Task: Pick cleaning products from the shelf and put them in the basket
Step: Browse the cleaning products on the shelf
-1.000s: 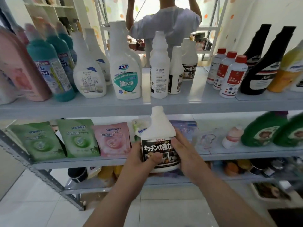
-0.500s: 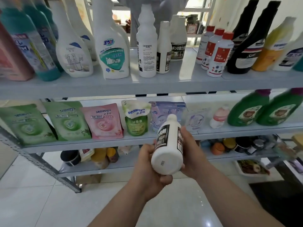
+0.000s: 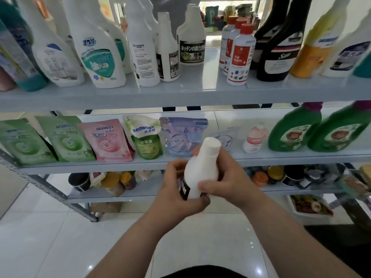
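The white bottle is in the air in front of the shelf, between the 2 hands, its cap pointing to about 1 o'clock. The left hand clasps the lower body from the 8 o'clock side, with the fingers curled round the dark label. The right hand grips it from the 3 o'clock side, with the thumb pressed on the white front. At 10 o'clock from the bottle, a pink pouch stands on the middle board.
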A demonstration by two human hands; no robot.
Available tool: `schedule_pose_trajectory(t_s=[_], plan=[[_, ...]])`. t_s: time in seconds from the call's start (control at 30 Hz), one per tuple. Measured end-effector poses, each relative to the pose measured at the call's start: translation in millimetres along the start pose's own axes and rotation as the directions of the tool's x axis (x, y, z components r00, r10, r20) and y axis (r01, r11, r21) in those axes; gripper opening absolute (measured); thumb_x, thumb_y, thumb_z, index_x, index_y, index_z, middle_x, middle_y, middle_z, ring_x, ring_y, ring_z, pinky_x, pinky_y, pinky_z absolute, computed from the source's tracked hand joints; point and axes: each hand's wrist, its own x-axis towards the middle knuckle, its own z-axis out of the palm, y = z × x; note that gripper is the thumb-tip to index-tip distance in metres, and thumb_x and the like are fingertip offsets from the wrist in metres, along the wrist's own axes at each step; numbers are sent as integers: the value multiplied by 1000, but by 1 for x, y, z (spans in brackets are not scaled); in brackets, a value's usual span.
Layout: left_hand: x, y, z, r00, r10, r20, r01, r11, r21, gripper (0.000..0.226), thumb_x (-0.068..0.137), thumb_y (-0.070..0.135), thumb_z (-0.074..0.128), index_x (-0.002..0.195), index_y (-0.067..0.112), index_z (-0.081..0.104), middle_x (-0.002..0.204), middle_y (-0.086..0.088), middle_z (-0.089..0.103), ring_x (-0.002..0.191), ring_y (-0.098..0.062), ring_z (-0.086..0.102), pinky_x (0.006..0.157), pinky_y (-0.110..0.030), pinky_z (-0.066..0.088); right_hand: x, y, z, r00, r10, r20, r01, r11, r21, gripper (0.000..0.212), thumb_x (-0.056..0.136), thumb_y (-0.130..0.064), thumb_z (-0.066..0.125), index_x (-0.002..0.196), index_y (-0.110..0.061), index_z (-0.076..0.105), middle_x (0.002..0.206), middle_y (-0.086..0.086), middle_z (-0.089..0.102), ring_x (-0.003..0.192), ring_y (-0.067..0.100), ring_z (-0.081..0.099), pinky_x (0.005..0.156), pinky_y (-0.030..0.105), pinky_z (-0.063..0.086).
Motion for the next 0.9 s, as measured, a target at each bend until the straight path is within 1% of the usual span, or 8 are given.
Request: schedule_pose_trajectory(t_s=[0.13,0.2,0.3,0.4,0.53,0.6,0.73,0.9], plan=[[7,9,36,981,-138,-136,104,968,-229,63,62,38,78,117,23,50,121,-15,66,104,-33,70,79,-53,62,-2,4,-26,983,181,-31,-158,919,360,44,87,-38,63,130,-25,65,125,9,70,118,33,65,89,43,58],[8,16,56,949,-314,-35,253,820,-514,48,73,39,73,113,13,68,115,-25,72,87,-38,75,57,-48,61,-7,5,-39,952,306,18,-270,810,521,46,96,-43,58,128,-12,69,122,19,71,120,42,64,87,43,58],[8,23,84,911,-347,223,400,607,-687,50,90,55,52,108,18,81,100,-14,77,70,-27,73,39,-29,52,-22,16,-53,936,325,133,-329,678,657,70,64,-64,83,111,-12,80,117,18,74,112,34,71,87,42,60],[13,18,105,860,-394,325,493,473,-730,63,99,63,44,132,15,69,115,-17,69,96,-38,65,40,-30,54,-33,23,-64,937,300,178,-329,591,736,101,52,-69,88,127,-3,71,136,26,63,126,40,62,111,53,46],[17,12,123,854,-467,231,494,587,-641,57,95,66,47,111,23,80,105,-11,75,79,-25,72,57,-32,58,-35,23,-81,936,300,187,-338,607,719,104,42,-64,94,120,0,69,119,25,70,106,35,71,88,47,60],[17,10,129,853,-495,165,489,648,-584,55,97,65,44,106,26,80,107,-9,77,83,-23,74,67,-36,59,-35,27,-86,945,314,90,-292,689,663,95,48,-55,92,125,-8,61,108,16,72,97,29,73,81,43,62],[18,12,136,863,-505,19,441,733,-518,51,102,58,42,127,21,68,117,-11,76,106,-27,73,90,-48,59,-32,33,-84,947,310,-87,-270,911,312,69,60,-53,78,123,-35,55,107,3,70,94,20,73,87,44,61],[13,11,130,907,-421,-22,383,844,-374,70,78,42,71,138,17,46,130,-22,65,104,-36,72,61,-38,58,-21,36,-77,906,407,-115,-373,897,235,64,59,-68,77,116,-50,56,112,-1,73,97,20,75,90,52,61]])
